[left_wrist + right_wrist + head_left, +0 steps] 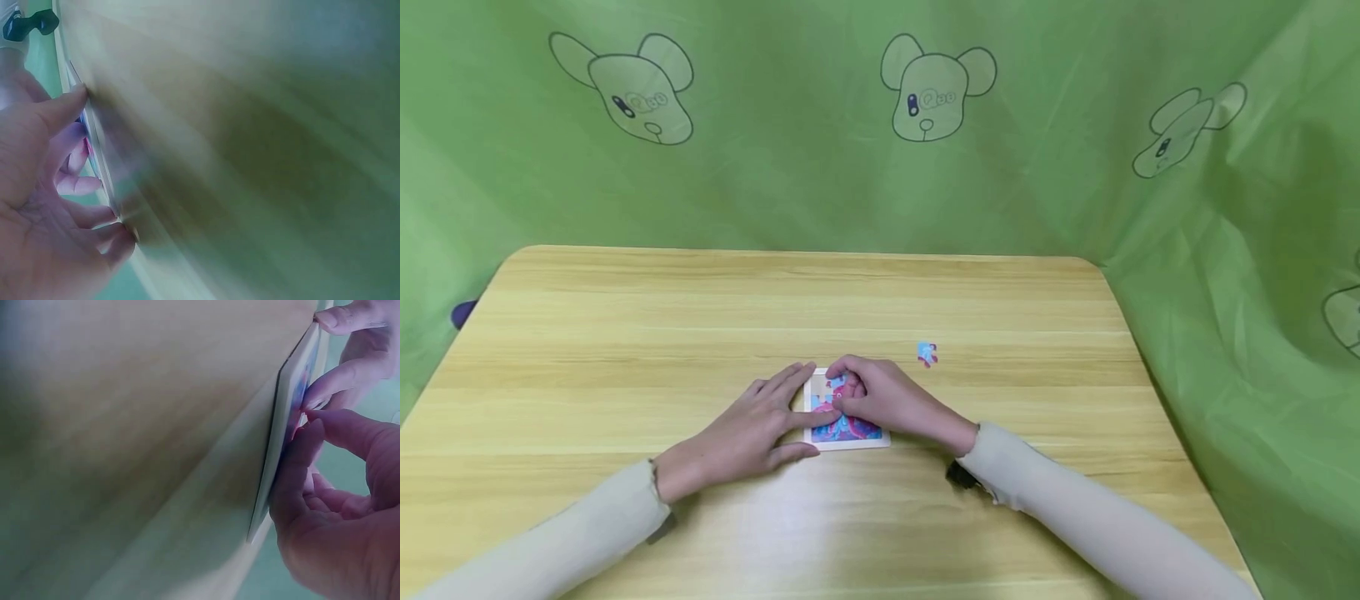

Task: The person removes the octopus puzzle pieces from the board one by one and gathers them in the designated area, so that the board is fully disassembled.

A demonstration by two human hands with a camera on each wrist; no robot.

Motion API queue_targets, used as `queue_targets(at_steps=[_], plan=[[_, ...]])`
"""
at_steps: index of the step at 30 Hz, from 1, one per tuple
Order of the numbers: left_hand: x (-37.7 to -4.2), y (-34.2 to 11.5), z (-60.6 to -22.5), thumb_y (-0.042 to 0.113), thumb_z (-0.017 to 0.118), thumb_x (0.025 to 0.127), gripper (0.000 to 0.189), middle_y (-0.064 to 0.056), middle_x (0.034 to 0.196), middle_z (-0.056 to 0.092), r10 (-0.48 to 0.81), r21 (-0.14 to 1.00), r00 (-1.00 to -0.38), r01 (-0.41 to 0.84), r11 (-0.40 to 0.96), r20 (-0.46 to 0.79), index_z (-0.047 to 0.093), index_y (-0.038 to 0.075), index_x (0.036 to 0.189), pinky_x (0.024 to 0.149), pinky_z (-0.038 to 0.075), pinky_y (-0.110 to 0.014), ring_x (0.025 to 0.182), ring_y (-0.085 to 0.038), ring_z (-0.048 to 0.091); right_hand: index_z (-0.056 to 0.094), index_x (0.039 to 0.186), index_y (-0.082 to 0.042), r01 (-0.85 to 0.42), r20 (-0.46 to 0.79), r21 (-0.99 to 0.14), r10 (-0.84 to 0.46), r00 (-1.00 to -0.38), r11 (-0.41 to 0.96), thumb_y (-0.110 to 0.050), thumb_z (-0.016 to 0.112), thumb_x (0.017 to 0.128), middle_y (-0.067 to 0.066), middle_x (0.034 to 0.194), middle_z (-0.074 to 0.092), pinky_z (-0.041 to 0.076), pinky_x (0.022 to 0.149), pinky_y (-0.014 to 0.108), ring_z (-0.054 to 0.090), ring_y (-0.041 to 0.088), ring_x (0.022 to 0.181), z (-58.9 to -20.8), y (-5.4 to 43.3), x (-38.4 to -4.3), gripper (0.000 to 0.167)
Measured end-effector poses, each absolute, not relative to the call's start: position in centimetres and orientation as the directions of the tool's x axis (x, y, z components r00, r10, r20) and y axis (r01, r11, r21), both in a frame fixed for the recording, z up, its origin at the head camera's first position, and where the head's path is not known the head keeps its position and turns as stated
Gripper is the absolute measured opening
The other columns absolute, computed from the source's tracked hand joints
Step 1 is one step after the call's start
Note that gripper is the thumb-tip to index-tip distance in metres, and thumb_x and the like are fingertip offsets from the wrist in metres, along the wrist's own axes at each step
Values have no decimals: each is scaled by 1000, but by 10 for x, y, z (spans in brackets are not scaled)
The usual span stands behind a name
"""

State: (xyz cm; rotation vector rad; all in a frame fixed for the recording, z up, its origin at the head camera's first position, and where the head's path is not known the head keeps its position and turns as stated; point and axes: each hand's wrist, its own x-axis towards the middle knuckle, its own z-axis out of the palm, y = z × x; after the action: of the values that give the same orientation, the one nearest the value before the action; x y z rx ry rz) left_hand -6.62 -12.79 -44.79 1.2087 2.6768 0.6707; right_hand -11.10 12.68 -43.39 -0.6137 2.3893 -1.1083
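The puzzle [849,432] lies flat in its white frame; its near part looks filled, while a bare gap shows at the far left. The left hand [752,432], fingers spread, steadies it; the right hand [887,400] seems to pinch a piece [836,383] over it. A loose piece [928,354] lies far right. The wooden table [625,333] stands before green cloth [790,183].

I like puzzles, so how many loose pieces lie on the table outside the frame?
1: a blue-and-pink piece, on the table beyond the right hand. Others may hide under it or the left hand.
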Motion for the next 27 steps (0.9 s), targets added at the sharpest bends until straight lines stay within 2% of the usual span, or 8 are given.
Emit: queue_targets(at_steps=[6,12,21,27], plan=[[-67,-131,-448,44,80,100,54,-30,171,33,731,452,-677,680,578,85,71,25,149,111,42,-67,158,-47,32,71,118,-9,-239,-182,-747,-536,-824,620,-11,82,99,-3,81,60,46,66,27,53,11,68,-432,121,-112,22],[-67,-131,-449,46,81,99,55,-31,170,35,726,443,-680,684,580,101,71,25,149,111,44,-65,158,-45,34,69,120,-13,-251,-189,-696,-508,-841,673,-16,82,100,-3,82,59,44,65,28,52,12,68,-433,118,-110,23],[-67,-132,-448,47,80,99,54,-29,170,36,726,429,-681,687,586,98,71,25,148,110,45,-64,157,-45,35,66,119,-15,-264,-174,-687,-506,-845,677,-16,83,100,-3,82,59,43,65,29,52,13,69,-432,116,-109,25],[-67,-131,-449,48,79,100,55,-30,170,34,728,431,-679,687,585,93,69,27,150,110,44,-66,158,-45,34,67,130,-12,-175,-236,-707,-462,-855,685,-19,83,100,0,82,61,45,64,30,54,13,67,-429,124,-111,35]])
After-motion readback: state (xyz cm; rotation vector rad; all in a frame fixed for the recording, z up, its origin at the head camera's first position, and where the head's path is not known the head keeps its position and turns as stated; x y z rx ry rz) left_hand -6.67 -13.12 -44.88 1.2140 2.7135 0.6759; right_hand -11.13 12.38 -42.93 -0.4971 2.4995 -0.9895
